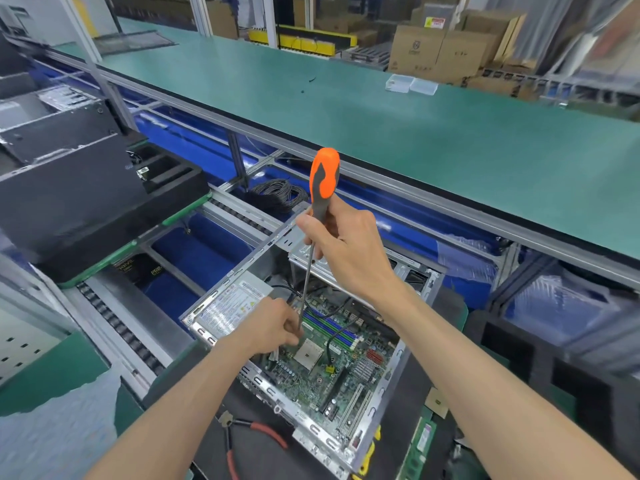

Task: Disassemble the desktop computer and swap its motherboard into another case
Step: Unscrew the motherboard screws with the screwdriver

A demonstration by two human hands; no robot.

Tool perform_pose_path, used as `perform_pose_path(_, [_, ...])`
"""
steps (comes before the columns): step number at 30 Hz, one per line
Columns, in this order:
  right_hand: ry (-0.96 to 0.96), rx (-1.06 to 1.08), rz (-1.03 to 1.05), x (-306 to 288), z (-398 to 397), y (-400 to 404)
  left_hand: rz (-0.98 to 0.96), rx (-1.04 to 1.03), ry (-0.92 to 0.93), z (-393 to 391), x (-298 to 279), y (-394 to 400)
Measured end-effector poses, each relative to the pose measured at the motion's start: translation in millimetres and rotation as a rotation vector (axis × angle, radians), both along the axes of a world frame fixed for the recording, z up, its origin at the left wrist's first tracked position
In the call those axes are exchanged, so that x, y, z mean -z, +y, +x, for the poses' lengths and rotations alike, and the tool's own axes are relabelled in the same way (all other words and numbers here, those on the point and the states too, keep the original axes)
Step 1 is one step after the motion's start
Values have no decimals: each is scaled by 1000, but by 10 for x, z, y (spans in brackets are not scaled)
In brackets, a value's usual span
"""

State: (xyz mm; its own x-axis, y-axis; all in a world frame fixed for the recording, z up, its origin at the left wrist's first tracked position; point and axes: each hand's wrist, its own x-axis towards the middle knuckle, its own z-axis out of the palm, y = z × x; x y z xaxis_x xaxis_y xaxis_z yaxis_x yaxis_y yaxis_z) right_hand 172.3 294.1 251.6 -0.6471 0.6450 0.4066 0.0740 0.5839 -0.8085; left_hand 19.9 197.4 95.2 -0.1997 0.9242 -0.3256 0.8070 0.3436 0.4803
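Observation:
An open silver computer case (207, 336) lies on a black mat in front of me. Inside it sits the green motherboard (341, 362) with a bare CPU socket (309, 355), and a power supply (239, 299) fills the far left corner. My right hand (341, 247) grips the lower handle of a long orange and grey screwdriver (323, 181), held nearly upright over the case. My left hand (273, 329) pinches the shaft close to its tip, just above the board beside the socket.
Red-handled pliers (258, 433) lie on the mat at the case's near side. A loose RAM stick (420, 445) rests at the right. Black foam trays (86, 202) stand at the left on a roller conveyor. A green shelf (381, 109) spans behind, carrying clear boxes (410, 84).

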Motion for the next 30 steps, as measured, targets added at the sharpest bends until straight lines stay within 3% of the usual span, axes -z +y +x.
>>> perform_pose_path(4, [-23, 17, 29, 29, 28, 29, 9, -132, -254, 64, 11, -24])
perform_pose_path(10, [-68, 36, 54, 115, 69, 64, 362, -548, -1129, 105, -201, -52])
perform_pose_path(13, [-77, 36, 69, 143, 59, 61, 431, -593, -1383, 156, -222, -59])
perform_pose_path(17, [-82, 31, 80, 165, 52, 54, 378, -440, -1154, 236, -157, -36])
perform_pose_path(22, [-97, 17, 69, 228, 71, 56, 281, -189, -651, 337, -106, 16])
perform_pose_path(30, [-109, 91, 220, 233, 162, 102, -16, 61, -401, 450, -15, 75])
